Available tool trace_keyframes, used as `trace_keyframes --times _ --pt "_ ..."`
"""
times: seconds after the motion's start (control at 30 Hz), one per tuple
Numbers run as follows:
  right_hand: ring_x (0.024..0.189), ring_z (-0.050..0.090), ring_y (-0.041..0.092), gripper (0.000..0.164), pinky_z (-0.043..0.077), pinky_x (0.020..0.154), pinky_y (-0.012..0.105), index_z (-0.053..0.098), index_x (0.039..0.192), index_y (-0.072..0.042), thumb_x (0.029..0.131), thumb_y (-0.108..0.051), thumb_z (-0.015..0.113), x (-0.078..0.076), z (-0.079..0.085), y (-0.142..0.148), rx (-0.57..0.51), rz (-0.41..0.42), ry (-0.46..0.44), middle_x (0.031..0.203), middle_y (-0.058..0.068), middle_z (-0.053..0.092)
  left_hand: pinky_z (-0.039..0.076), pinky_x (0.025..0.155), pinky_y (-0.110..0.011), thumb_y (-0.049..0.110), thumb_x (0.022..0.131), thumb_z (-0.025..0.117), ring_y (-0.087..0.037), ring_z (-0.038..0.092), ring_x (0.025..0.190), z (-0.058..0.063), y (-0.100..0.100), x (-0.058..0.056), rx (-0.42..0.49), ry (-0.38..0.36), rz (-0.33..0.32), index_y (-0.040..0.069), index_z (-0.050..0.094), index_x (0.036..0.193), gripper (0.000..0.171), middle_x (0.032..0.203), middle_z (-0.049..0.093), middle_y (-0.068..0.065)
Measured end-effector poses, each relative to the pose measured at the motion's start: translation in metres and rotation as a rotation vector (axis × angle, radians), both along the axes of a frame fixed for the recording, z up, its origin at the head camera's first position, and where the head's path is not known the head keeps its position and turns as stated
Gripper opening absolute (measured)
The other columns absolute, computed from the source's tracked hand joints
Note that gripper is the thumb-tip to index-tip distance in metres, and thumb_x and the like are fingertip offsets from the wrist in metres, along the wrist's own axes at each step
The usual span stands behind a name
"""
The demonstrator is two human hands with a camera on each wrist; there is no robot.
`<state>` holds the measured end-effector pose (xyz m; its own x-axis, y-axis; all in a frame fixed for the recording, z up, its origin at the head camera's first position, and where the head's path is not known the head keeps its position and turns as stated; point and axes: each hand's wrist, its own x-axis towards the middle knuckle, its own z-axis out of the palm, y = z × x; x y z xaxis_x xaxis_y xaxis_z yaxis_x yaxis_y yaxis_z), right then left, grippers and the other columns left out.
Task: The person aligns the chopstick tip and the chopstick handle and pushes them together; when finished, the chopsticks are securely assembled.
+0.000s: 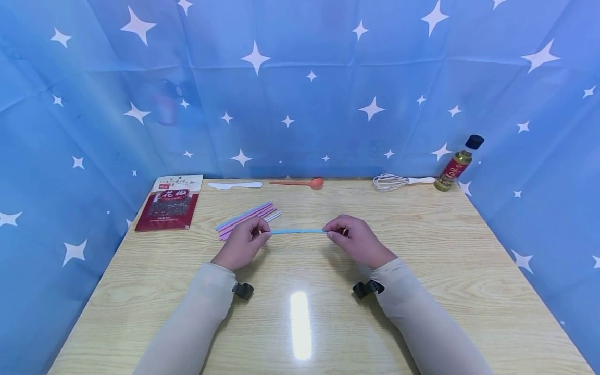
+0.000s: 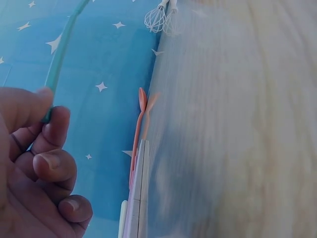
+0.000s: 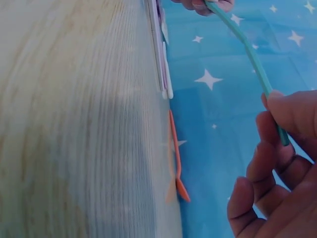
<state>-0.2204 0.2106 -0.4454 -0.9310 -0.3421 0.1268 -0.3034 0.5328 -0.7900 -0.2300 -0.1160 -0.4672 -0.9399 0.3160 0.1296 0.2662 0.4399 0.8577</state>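
Note:
A light-blue drinking straw (image 1: 300,231) stretches between both hands above the table; it looks greenish in the wrist views. My left hand (image 1: 246,240) pinches one end between thumb and index finger. The opposite end sits in the pinch of my right hand (image 1: 357,239), with a short tip poking out past the fingers in the right wrist view. Slight bends show along the straw (image 3: 247,47) there. Just behind the left hand lies a bundle of pink, purple, blue and pale straws (image 1: 246,219), partly hidden by that hand.
Along the table's (image 1: 422,250) back edge lie a white plastic knife (image 1: 235,185), an orange spoon (image 1: 300,183) and a whisk (image 1: 398,181). An oil bottle (image 1: 457,165) stands at the back right. A red spice packet (image 1: 170,204) lies at the back left. A blue starred curtain (image 1: 300,104) surrounds the table.

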Motion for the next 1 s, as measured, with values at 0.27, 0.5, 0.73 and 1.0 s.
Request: trace_keyframes --times 0.27,0.5,0.73,1.0 --pt "0.076 0.055 0.021 0.013 0.049 0.066 0.03 0.078 0.111 -0.01 0.104 -0.011 0.068 -0.001 -0.0013 0.0007 0.011 0.017 0.007 0.098 0.0 0.067 0.044 0.072 -0.03 0.018 0.106 0.066 -0.021 0.052 0.084 -0.0001 0.0002 0.0003 -0.005 0.006 -0.017 0.009 0.065 0.105 0.009 0.093 0.06 -0.002" --pt "0.075 0.055 0.022 0.013 0.048 0.065 0.03 0.077 0.112 -0.008 0.104 -0.011 0.067 0.0001 -0.0011 0.0004 0.003 0.017 0.01 0.098 0.001 0.067 0.043 0.07 -0.029 0.013 0.104 0.067 -0.02 0.051 0.08 0.0005 0.0017 0.0004 -0.009 0.037 -0.025 0.01 0.065 0.101 0.005 0.09 0.06 -0.001" --pt "0.075 0.056 0.022 0.013 0.048 0.065 0.03 0.077 0.111 -0.008 0.103 -0.012 0.068 0.0004 -0.0003 -0.0003 0.0 -0.001 0.004 0.099 0.0 0.069 0.044 0.071 -0.029 0.012 0.104 0.067 -0.02 0.051 0.082 0.0002 0.0037 -0.0003 0.004 0.047 -0.02 0.006 0.066 0.106 0.007 0.093 0.059 -0.003" --pt "0.08 0.056 0.022 0.012 0.048 0.068 0.032 0.076 0.11 -0.007 0.103 -0.014 0.069 -0.0004 -0.0017 -0.0003 0.021 -0.054 -0.007 0.093 0.002 0.066 0.045 0.074 -0.03 0.01 0.104 0.065 -0.022 0.052 0.086 -0.0021 0.0021 -0.0015 -0.003 0.002 0.02 0.007 0.068 0.111 0.008 0.095 0.059 -0.005"
